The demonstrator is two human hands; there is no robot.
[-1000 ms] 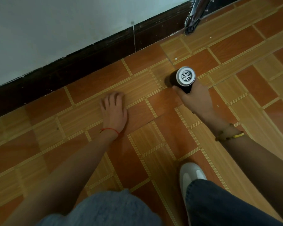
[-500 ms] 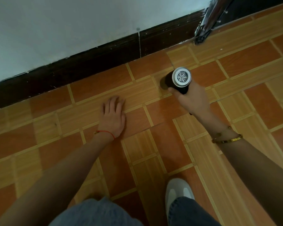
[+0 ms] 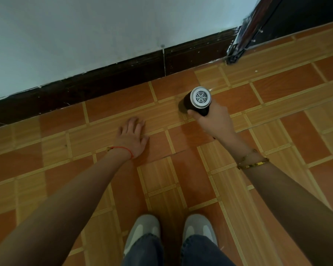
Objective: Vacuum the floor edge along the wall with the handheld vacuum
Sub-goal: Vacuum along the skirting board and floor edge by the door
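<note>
left hand (image 3: 132, 138) flat on floor (image 3: 181, 189) | vacuum (image 3: 198, 100) right of it, nearer skirting (image 3: 104, 85)

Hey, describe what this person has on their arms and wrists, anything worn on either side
Both forearms are bare, with no sleeves in view. The left hand has a thin red string bracelet round its wrist, with a small knot or bead at one side. The right hand has gold-coloured bracelets at its wrist: a slim chain-like one and a thicker band beside it. No rings or watch show.
</note>
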